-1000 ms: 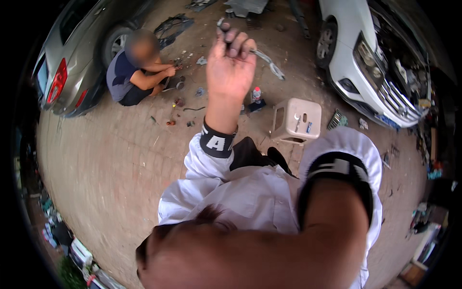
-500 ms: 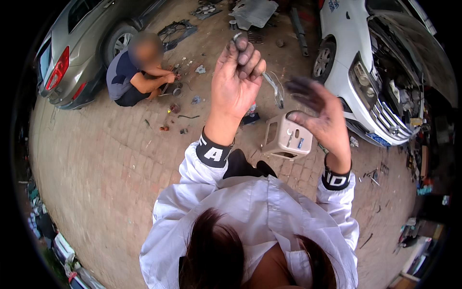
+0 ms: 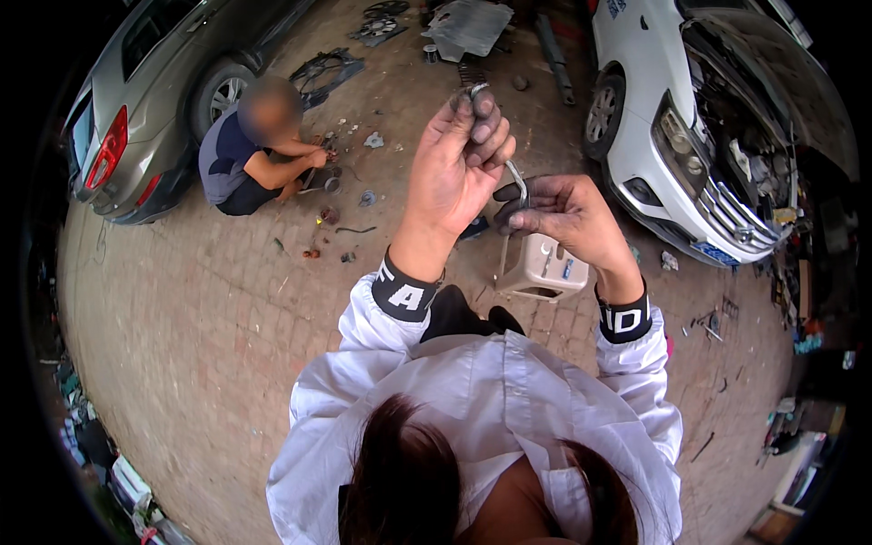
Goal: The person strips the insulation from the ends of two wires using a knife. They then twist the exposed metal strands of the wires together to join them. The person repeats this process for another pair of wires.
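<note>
My left hand [image 3: 461, 150] is raised in front of me with its fingers curled closed around a thin, silvery-white wire-like strand [image 3: 517, 178]. One end pokes out above the fingertips; the other runs down to my right hand [image 3: 568, 213]. There, thumb and fingers pinch the lower part of the strand, and its tail is hidden by them. Both hands have blackened fingers. Below the right hand stands a beige plastic stool [image 3: 520, 277], partly covered by that hand, with a small blue piece [image 3: 568, 269] and other small items on its seat.
A person [image 3: 250, 154] squats at left beside a grey-brown car [image 3: 150, 109], hands at small parts on the brick paving. At right, a white car [image 3: 636, 118] has its engine bay exposed. A fan shroud [image 3: 322, 77] and a grey panel [image 3: 468, 27] lie farther off.
My right hand has moved left and closed on the strand, which was hanging loose from the left hand. The left hand has shifted slightly right and down.
</note>
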`<state>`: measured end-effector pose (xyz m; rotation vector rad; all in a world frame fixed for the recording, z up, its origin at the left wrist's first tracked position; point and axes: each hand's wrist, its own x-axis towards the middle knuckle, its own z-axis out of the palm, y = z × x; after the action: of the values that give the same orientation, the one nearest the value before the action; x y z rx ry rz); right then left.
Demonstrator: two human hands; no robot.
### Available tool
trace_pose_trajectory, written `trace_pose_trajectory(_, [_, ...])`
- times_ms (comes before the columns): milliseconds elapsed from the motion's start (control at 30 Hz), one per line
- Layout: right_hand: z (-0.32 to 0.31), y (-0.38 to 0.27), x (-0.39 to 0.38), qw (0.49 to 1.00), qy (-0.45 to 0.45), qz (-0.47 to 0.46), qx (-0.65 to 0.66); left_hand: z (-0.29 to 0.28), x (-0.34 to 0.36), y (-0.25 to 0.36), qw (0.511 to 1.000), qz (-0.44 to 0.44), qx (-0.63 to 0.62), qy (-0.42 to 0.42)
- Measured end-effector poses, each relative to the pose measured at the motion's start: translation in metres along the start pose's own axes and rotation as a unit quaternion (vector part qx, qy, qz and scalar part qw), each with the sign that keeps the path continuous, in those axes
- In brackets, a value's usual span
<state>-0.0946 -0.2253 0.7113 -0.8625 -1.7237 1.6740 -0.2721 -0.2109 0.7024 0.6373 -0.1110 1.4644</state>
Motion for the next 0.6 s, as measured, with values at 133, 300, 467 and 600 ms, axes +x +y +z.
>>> trace_pose_trajectory(133, [0.004,0.0,-0.001,1.0,-0.006,-0.006,0.008,0.004,-0.003,0.001,1.0,-0.004,0.009,0.026])
trace_pose_trajectory(300, [0.005,0.001,-0.001,0.999,0.003,-0.001,-0.032,0.001,-0.005,-0.002,0.999,-0.013,0.008,0.045])
trace_pose_trajectory(467, [0.008,0.011,-0.002,0.999,0.02,-0.004,-0.042,-0.003,-0.006,-0.005,0.998,-0.025,-0.001,0.06])
trace_pose_trajectory(600, [0.011,0.026,-0.001,0.999,0.018,-0.029,-0.009,-0.009,-0.006,-0.006,0.997,-0.034,0.004,0.065])
